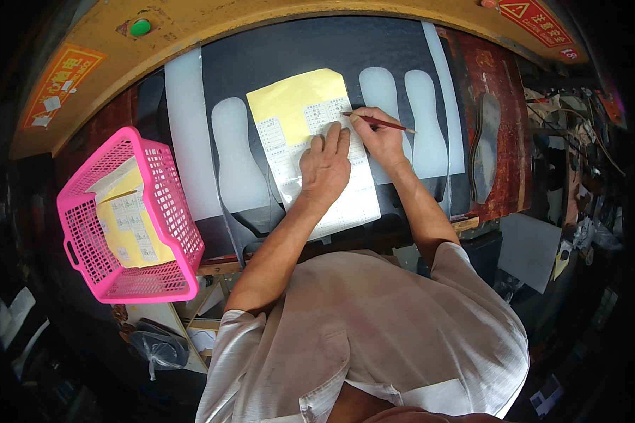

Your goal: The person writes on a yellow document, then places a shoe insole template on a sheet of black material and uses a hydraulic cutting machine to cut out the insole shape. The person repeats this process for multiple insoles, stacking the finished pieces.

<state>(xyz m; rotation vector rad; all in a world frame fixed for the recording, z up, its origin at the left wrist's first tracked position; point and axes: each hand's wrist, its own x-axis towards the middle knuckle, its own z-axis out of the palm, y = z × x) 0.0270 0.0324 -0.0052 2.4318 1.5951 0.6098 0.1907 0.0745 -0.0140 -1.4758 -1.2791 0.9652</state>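
Note:
A sheet of printed labels (pixel 353 197) on yellow backing paper (pixel 296 92) lies on the dark work surface, some labels peeled off so the yellow shows. My left hand (pixel 326 163) rests flat on the sheet, fingers stretched out and pointing away from me. In my right hand (pixel 379 137) a dark red pen (pixel 384 123) is pinched, its tip at a label in the sheet's upper right. Handwriting shows on a few labels near the tip. Around the sheet lie pale insole-shaped cutouts (pixel 236 155), one on the left and two on the right.
A pink plastic basket (pixel 183 264) with more label sheets (pixel 135 222) stands at the left. Behind the work surface runs a yellow machine beam (pixel 261 32) with a green button (pixel 140 27). A shoe-sole-shaped cutting die (pixel 484 148) sits on the reddish board at the right.

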